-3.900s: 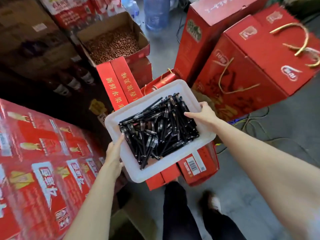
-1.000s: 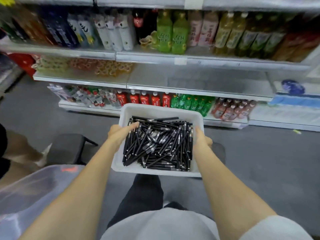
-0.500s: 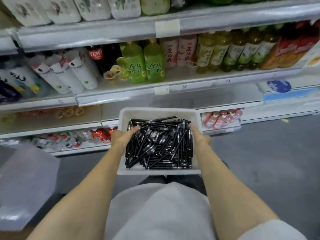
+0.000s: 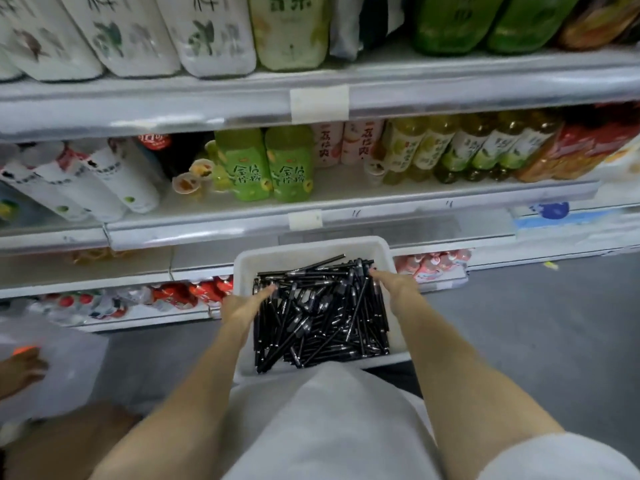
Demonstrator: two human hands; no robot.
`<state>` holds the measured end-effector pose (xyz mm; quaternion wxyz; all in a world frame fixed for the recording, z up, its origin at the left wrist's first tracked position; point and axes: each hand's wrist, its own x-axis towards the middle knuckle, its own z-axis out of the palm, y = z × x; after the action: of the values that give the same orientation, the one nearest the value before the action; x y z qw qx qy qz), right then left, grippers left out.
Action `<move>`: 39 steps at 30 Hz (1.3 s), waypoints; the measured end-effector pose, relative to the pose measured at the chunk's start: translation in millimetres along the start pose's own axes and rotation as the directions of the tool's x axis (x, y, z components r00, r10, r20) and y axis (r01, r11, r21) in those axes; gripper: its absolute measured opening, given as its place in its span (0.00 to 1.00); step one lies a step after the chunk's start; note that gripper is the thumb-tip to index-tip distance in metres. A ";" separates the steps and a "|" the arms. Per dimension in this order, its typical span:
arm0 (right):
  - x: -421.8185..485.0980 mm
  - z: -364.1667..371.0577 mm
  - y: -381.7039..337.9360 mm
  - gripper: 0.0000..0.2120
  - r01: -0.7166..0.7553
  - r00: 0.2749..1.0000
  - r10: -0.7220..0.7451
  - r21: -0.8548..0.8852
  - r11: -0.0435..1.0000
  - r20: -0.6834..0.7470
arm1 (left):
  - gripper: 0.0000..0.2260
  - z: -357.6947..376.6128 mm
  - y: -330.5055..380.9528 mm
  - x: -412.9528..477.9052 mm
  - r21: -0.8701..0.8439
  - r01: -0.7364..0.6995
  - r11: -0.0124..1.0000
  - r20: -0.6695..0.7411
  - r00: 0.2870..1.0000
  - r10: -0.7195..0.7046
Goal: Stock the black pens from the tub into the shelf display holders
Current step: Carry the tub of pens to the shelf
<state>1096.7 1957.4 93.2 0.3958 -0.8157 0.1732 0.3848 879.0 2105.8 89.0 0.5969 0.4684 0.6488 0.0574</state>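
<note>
Closer now: the shelf [image 4: 381, 206] of drinks fills the view where half a second back it sat further off, and the tub [image 4: 311, 249] has stayed level at the waist. Left hand [image 4: 242, 306] grips the tub's left wall, thumb laid inside over the pens [image 4: 318, 306]. Right hand [image 4: 394, 285] grips the right wall the same way, with its fingers hidden outside.

Pens lie in a loose criss-cross heap across the tub. They look light, stiff and smooth-barrelled, so I'd expect them to slide and rattle if the tub tips. Keep it flat, and pinch small bunches by the barrels.

Ahead are green bottles [image 4: 263, 168] and more drinks, with no holders in sight. Wrong bay, I'd judge. Low left, another person [image 4: 19, 370] touches some clear plastic [image 4: 65, 368] just beside the path.
</note>
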 end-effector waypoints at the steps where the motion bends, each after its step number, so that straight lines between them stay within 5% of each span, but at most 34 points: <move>1: 7.6 -1.3 -4.7 0.40 0.007 0.999 -0.006 -0.043 0.999 0.035 | 0.46 5.3 -0.3 5.2 -0.012 0.003 1.000 -0.025 1.000 -0.003; 3: 25.1 -4.2 -12.0 0.40 0.026 0.995 -0.012 -0.141 0.990 0.099 | 0.52 18.6 0.6 8.7 -0.029 0.006 1.000 -0.057 0.998 -0.007; 6: 55.0 -7.6 -22.0 0.41 0.094 0.983 -0.028 -0.365 0.926 0.181 | 0.47 45.2 -4.9 14.5 -0.089 0.044 0.995 -0.148 0.987 -0.057; 11: 97.8 -24.8 -49.4 0.48 0.293 0.947 -0.092 -0.719 0.630 0.306 | 0.32 96.2 -21.3 13.2 -0.225 0.101 0.969 -0.311 0.935 -0.170; 14: 100.2 -35.2 -57.4 0.49 0.306 0.938 -0.075 -0.704 0.640 0.339 | 0.35 113.1 -23.4 0.0 -0.229 0.133 0.964 -0.379 0.900 -0.214; 18: 155.2 -35.7 -23.5 0.65 0.238 0.945 -0.025 -0.634 0.736 0.326 | 0.37 120.1 -43.9 -6.8 -0.207 0.148 0.967 -0.396 0.891 -0.221; 25: 127.6 -29.7 10.4 0.27 0.177 0.983 -0.137 -0.459 0.870 0.120 | 0.32 111.9 -75.4 0.0 -0.118 0.123 0.985 -0.382 0.910 -0.160; 31: 165.9 18.8 55.5 0.34 0.314 0.947 -0.302 -0.522 0.793 0.111 | 0.34 124.4 -134.2 41.5 -0.118 0.153 0.981 -0.466 0.864 -0.190; 34: 208.5 59.2 78.6 0.44 0.438 0.897 -0.389 -0.547 0.714 0.211 | 0.37 134.1 -170.2 74.0 -0.097 0.141 0.985 -0.551 0.817 -0.171; 39: 291.8 122.7 109.6 0.44 0.650 0.760 -0.506 -0.438 0.621 0.408 | 0.36 151.8 -224.2 136.5 -0.055 0.044 0.997 -0.707 0.703 -0.071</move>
<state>1160.1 1990.7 -234.1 0.2621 -0.8510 -0.2703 0.3660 904.5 2000.2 -194.1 0.3116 0.3798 0.8414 0.2252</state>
